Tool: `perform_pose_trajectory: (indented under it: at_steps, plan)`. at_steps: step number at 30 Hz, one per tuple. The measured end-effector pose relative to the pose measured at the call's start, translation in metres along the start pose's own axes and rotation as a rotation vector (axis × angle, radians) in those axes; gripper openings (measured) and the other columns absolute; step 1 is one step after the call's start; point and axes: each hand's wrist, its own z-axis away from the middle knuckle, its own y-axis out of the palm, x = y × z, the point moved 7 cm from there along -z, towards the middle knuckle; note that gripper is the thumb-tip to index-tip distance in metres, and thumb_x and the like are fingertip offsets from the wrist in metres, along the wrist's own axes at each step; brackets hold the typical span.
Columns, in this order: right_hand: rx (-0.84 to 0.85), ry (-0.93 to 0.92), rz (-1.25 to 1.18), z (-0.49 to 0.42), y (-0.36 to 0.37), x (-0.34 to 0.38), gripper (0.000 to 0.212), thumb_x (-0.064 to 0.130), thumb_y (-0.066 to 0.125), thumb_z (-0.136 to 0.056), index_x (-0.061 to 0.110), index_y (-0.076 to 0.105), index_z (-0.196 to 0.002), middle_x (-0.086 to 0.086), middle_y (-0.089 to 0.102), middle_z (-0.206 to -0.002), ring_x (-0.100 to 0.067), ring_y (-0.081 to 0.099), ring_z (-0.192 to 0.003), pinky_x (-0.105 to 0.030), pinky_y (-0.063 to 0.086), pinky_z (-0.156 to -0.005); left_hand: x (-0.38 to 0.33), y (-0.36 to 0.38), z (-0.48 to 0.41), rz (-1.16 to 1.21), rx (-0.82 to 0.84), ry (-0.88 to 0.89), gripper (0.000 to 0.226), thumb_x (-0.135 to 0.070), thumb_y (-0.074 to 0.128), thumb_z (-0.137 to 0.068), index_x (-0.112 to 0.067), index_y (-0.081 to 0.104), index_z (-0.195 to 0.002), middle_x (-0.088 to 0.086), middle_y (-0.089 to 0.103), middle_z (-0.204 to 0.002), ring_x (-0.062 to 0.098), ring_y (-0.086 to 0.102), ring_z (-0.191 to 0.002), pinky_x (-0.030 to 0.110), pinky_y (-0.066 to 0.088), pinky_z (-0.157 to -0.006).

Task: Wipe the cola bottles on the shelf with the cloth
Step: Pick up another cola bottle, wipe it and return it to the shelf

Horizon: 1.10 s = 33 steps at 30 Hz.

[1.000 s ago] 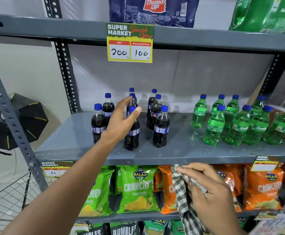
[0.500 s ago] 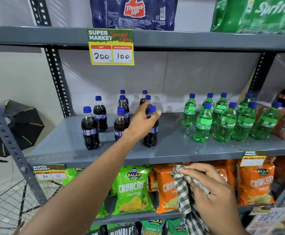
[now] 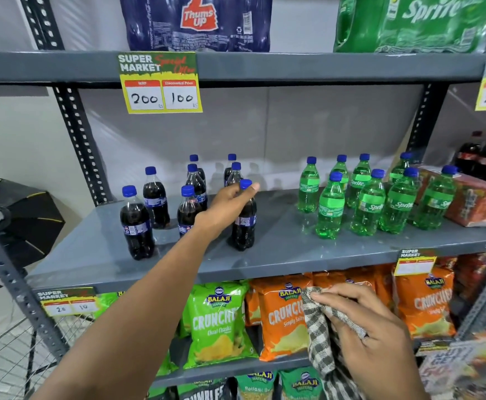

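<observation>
Several dark cola bottles with blue caps stand in a group on the left of the grey middle shelf (image 3: 279, 252). My left hand (image 3: 225, 204) is wrapped around the upper part of the front right cola bottle (image 3: 245, 229), which stands upright on the shelf. Another cola bottle (image 3: 136, 223) stands at the front left of the group. My right hand (image 3: 363, 333) is lower, in front of the snack shelf, and clutches a bunched grey-and-white checked cloth (image 3: 319, 339) that hangs down from it.
Green Sprite bottles (image 3: 365, 197) fill the right of the same shelf, beside an orange carton (image 3: 475, 197). Green and orange chip bags (image 3: 221, 321) line the shelf below. Wrapped drink packs sit on the top shelf. A price tag (image 3: 161, 82) hangs above. A wire basket (image 3: 2, 359) is lower left.
My left hand moved from the front middle cola bottle to the front right one and closed around its neck. My right hand with the cloth stayed in place.
</observation>
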Motion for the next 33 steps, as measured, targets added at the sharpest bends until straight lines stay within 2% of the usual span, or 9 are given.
perform_pose_trajectory:
  at_steps: [2,7,9,12,15,20,24,27,33]
  plan:
    - [-0.001,-0.002,-0.008,0.000,0.000,0.001,0.075,-0.026,0.064,-0.070,0.038,0.073,-0.110,0.018,0.063,-0.106,-0.009,0.061,-0.105,-0.010,0.045,-0.088,-0.001,0.001,-0.001,-0.008,0.027,-0.009,0.044,-0.061,0.064,-0.091,-0.027,0.071,-0.117,-0.012,0.071,-0.114,0.002,0.062,-0.104,0.026,0.046,-0.084]
    - [0.003,0.006,-0.021,-0.001,0.001,0.005,0.063,-0.018,0.061,-0.072,0.034,0.077,-0.104,0.018,0.064,-0.106,-0.008,0.061,-0.105,-0.009,0.044,-0.089,-0.009,0.000,0.004,-0.014,0.043,-0.011,0.040,-0.058,0.066,-0.090,-0.025,0.078,-0.110,-0.026,0.074,-0.093,-0.015,0.066,-0.086,0.006,0.043,-0.069]
    - [0.005,0.015,-0.014,-0.001,0.001,0.005,0.060,-0.016,0.059,-0.073,0.032,0.078,-0.104,0.019,0.063,-0.106,-0.007,0.060,-0.105,-0.008,0.043,-0.090,-0.009,-0.002,0.005,0.003,0.025,-0.001,0.036,-0.056,0.071,-0.088,-0.026,0.079,-0.106,-0.027,0.076,-0.088,-0.017,0.066,-0.084,0.005,0.044,-0.067]
    - [0.004,0.020,0.002,-0.003,0.000,0.009,0.056,-0.007,0.056,-0.070,0.032,0.078,-0.103,0.020,0.062,-0.106,-0.005,0.059,-0.107,-0.006,0.042,-0.090,-0.008,-0.001,0.009,0.031,0.006,0.038,0.033,-0.054,0.074,-0.086,-0.028,0.080,-0.105,-0.028,0.077,-0.089,-0.015,0.067,-0.087,0.011,0.047,-0.072]
    - [-0.003,0.017,0.008,-0.006,0.000,0.012,0.054,-0.006,0.056,-0.070,0.031,0.078,-0.102,0.020,0.062,-0.107,-0.005,0.059,-0.106,-0.008,0.045,-0.088,-0.011,0.001,0.014,0.159,-0.002,0.096,0.038,-0.056,0.072,-0.084,-0.027,0.081,-0.106,-0.016,0.080,-0.101,-0.005,0.070,-0.099,0.021,0.048,-0.084]
    - [-0.006,-0.037,0.014,-0.017,-0.001,0.021,0.066,-0.030,0.068,-0.069,0.026,0.078,-0.103,0.019,0.063,-0.105,-0.009,0.062,-0.103,-0.014,0.048,-0.085,-0.028,0.011,0.027,0.448,0.085,0.151,0.042,-0.051,0.068,-0.087,-0.018,0.079,-0.109,0.002,0.075,-0.124,0.016,0.065,-0.122,0.041,0.045,-0.109]
    - [-0.022,-0.098,0.005,-0.031,-0.003,0.037,0.069,-0.031,0.071,-0.065,0.024,0.075,-0.107,0.021,0.060,-0.108,-0.005,0.060,-0.105,-0.009,0.045,-0.087,-0.040,0.023,0.040,0.720,0.209,0.141,0.048,-0.047,0.080,-0.081,-0.010,0.077,-0.110,0.014,0.070,-0.130,0.028,0.063,-0.126,0.045,0.049,-0.108]
    - [-0.045,-0.136,0.005,-0.039,-0.003,0.051,0.067,-0.028,0.072,-0.067,0.024,0.075,-0.108,0.017,0.062,-0.109,-0.005,0.059,-0.105,-0.008,0.044,-0.087,-0.046,0.029,0.052,0.869,0.257,0.124,0.048,-0.043,0.078,-0.085,-0.005,0.075,-0.114,0.018,0.068,-0.133,0.030,0.061,-0.128,0.045,0.051,-0.105]
    - [-0.046,-0.196,0.029,-0.072,-0.012,0.078,0.058,-0.023,0.070,-0.072,0.022,0.074,-0.109,0.008,0.064,-0.107,0.003,0.057,-0.106,-0.004,0.042,-0.090,-0.058,0.035,0.072,0.967,0.358,0.126,0.046,-0.045,0.072,-0.089,-0.005,0.075,-0.110,0.017,0.069,-0.130,0.031,0.057,-0.132,0.049,0.049,-0.104]
